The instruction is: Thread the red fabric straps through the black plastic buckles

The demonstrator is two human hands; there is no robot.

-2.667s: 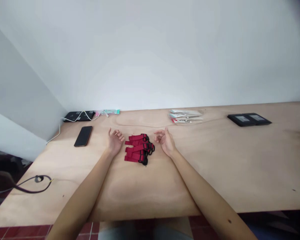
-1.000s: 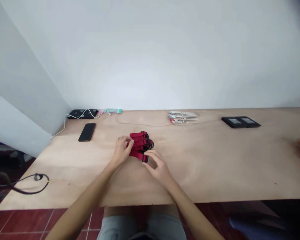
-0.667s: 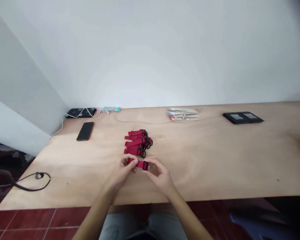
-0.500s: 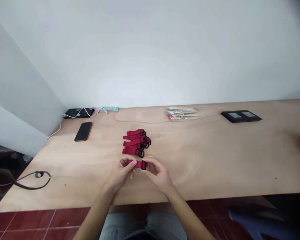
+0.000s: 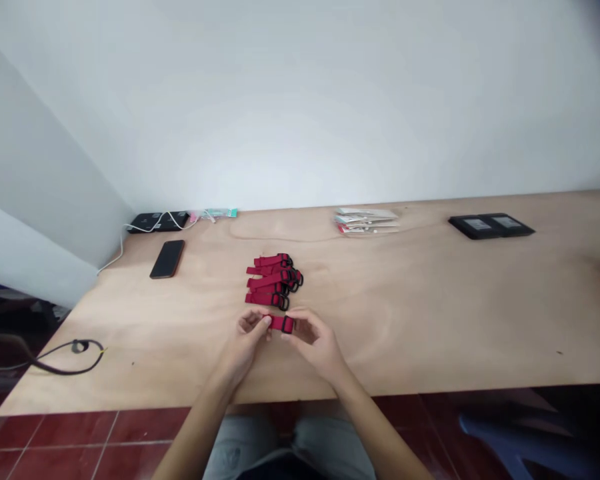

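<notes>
Between my hands, just above the tabletop near its front edge, is a short red strap (image 5: 277, 323) with a black buckle (image 5: 287, 325). My left hand (image 5: 250, 333) pinches the strap's left part between thumb and fingers. At the other end, the thumb and fingertips of my right hand (image 5: 314, 338) close around the buckle end. Just beyond my hands lies a pile of similar red straps (image 5: 267, 282), their black buckles and rings pointing right. My fingers hide the strap's left end.
A phone (image 5: 167, 259) lies left on the wooden table (image 5: 405, 320). Along the wall are black boxes (image 5: 159, 221) with a white cable, flat packets (image 5: 365, 220) and two joined black items (image 5: 491, 225). A black cable loop (image 5: 65, 370) is front left, a blue stool (image 5: 510, 440) below right.
The buckle now sits slightly in from the strap's right end, with red webbing showing beyond it. The left fingers are a little closer to the buckle. The view has shifted slightly.
</notes>
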